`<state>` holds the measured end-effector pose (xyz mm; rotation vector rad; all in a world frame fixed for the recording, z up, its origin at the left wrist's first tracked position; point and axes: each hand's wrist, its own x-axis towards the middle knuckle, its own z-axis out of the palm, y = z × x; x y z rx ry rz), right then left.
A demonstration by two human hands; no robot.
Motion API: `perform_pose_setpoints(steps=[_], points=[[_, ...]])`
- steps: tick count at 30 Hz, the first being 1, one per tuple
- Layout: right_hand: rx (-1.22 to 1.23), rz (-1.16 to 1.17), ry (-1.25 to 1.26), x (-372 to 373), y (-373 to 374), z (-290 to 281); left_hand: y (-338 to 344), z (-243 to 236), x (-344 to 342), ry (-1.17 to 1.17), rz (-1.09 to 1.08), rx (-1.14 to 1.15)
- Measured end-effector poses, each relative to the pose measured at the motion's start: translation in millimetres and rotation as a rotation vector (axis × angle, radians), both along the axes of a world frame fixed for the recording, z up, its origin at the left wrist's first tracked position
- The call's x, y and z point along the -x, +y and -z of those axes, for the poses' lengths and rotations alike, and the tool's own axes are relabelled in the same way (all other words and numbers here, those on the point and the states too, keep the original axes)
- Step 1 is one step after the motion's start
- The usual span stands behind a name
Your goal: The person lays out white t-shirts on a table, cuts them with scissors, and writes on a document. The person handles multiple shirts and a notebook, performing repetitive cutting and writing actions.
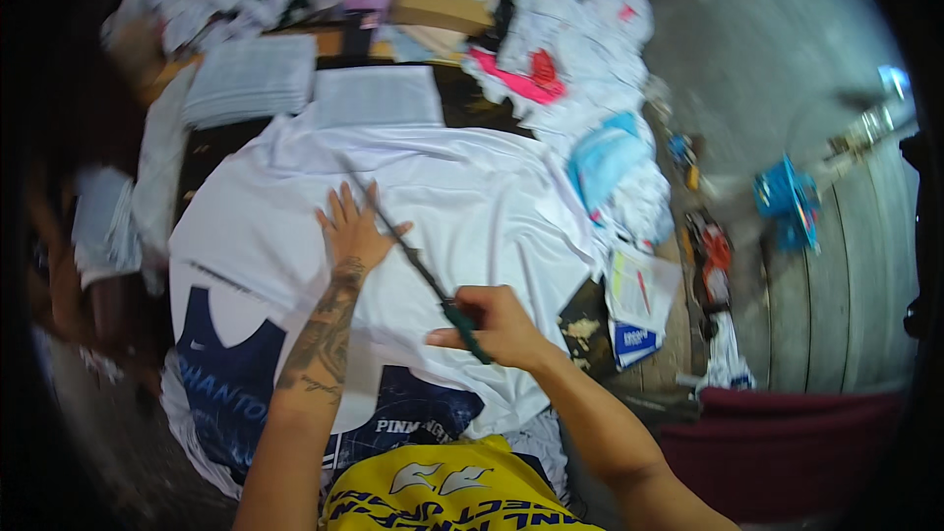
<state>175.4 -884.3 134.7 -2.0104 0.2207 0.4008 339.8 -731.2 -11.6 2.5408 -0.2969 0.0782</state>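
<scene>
A person looks down at a white garment spread flat across a cluttered counter. The left hand lies on the middle of the white garment, palm down and fingers spread open, holding nothing. The right hand, at the near edge of the white garment, is closed around the green handle of a long thin tool, whose dark shaft runs slantwise across the cloth, passing just beside the left hand. Beyond the white garment lie two stacks of folded white cloth. A dark blue printed garment shows from under its near edge. A heap of mixed clothes sits to its right.
</scene>
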Motion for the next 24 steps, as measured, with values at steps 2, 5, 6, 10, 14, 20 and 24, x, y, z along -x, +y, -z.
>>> perform_pose_setpoints(steps=[2, 5, 6, 10, 14, 20, 24], points=[[0.035, 0.207, -0.016, 51, -47, -23, -60, -17, 68, -0.123, 0.415, -0.349], [0.380, 0.328, -0.040, 121, -106, -34, -98, -36, 221, 0.282, 1.545, 0.093], [0.342, 0.409, -0.017, 144, -121, -28, -84, -37, 260, 0.381, 1.730, 0.342], [0.538, 0.487, -0.053, 230, -168, 34, 57, -8, 288, 0.531, 0.475, 0.264], [0.687, 0.490, 0.073, 305, -195, 109, 111, 31, 305, 0.480, -0.033, -0.569], [0.837, 0.484, 0.107, 317, -239, 146, -15, 51, 161, 0.144, 0.099, -0.106], [0.908, 0.498, -0.356, 291, -184, 121, 71, 42, 134, -0.471, -0.065, -0.176]])
